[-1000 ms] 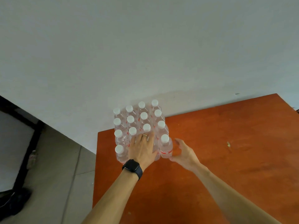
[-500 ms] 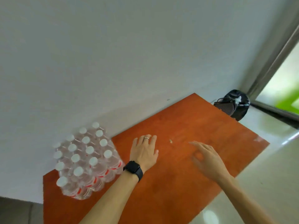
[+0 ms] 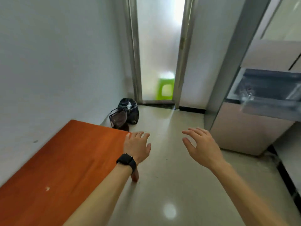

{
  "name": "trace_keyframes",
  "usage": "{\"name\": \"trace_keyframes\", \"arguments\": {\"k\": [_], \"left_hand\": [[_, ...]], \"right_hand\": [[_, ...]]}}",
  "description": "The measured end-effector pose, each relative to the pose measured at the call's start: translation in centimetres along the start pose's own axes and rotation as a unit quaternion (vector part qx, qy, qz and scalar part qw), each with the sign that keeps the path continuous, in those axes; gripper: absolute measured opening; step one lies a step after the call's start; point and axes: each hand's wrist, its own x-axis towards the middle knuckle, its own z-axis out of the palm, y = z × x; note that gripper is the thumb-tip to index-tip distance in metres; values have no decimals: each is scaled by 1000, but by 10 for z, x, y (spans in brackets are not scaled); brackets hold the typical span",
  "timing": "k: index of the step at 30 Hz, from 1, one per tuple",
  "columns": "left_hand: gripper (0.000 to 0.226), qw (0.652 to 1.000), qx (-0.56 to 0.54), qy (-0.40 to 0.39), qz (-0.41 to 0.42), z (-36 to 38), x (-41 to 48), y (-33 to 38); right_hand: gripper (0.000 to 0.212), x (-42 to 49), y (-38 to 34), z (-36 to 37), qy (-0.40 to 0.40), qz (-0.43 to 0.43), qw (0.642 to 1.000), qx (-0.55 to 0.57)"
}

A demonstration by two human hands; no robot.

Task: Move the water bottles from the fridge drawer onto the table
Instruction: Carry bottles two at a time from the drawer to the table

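The orange wooden table (image 3: 57,168) fills the lower left, and no water bottles show on the part in view. My left hand (image 3: 136,146), with a black watch and a ring, hovers over the table's right corner, fingers relaxed and empty. My right hand (image 3: 203,146) is held out over the floor, fingers spread, holding nothing. At the right stands the fridge (image 3: 249,131) with its drawer (image 3: 267,93) pulled open; what lies inside is blurred.
A black wire bin (image 3: 118,118) and a black rubbish bag (image 3: 130,110) sit on the floor past the table's far corner. A frosted glass door (image 3: 158,49) with a green stool (image 3: 165,88) behind it is ahead. Glossy tiled floor (image 3: 171,185) lies between table and fridge.
The view has swung right from the bottle group on the table to the fridge. Both hands left the bottles and are now empty over the table corner and the floor.
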Motion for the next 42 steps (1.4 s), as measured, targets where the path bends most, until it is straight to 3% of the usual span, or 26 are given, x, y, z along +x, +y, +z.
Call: {"name": "trace_keyframes", "arguments": {"k": [8,17,25,34,42], "left_hand": [[48,985,-65,53,148,-32,117,186],[47,965,-91,85,229,-34,279,344],[47,960,-105,44,257,-19,411,459],[46,955,-114,-5,273,21,513,558],[48,964,-159,-78,199,71,590,642]], "right_hand": [[38,13,156,-94,105,121,987,-7],[35,88,328,-158,129,204,970,-31],[38,172,451,-193,106,250,962,-21],[42,252,564,-184,63,264,962,29],[40,340,682,-175,-8,225,972,69]]}}
